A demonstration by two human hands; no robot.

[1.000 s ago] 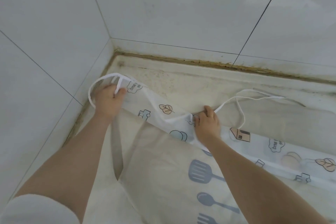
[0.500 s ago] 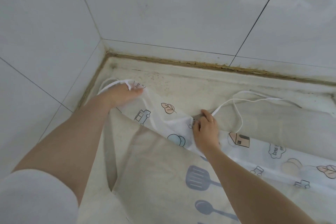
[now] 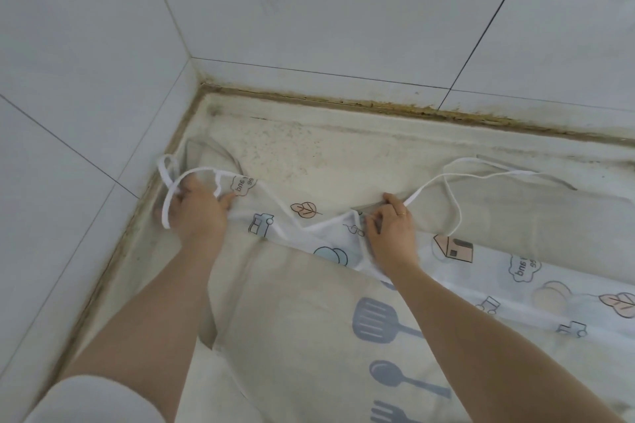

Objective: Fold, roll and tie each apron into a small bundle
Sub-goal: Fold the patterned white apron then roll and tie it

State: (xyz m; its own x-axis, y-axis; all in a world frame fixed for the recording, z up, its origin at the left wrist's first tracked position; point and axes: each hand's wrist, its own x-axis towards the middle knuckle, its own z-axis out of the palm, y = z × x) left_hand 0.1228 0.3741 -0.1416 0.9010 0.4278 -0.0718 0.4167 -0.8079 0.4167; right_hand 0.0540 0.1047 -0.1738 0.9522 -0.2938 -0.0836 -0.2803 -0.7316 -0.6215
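The white printed apron (image 3: 457, 261) lies as a long folded band across the table (image 3: 336, 154), its long axis running from the far left corner down toward the right edge of view. Its printed pictures (a leaf, a truck, a house) read upside down from the camera. The left hand (image 3: 197, 208) grips the band's left end, fingers curled round the cloth, with the white neck loop (image 3: 167, 196) draped over it. The right hand (image 3: 391, 230) pinches the cloth's edge mid-band, where a thin white tie string (image 3: 453, 213) loops away to the right. Beneath it lies a beige apron (image 3: 295, 312) printed with grey-blue utensils. The table is stained beige, set into a corner of pale grey wall tiles (image 3: 309, 3) with a browned seam.
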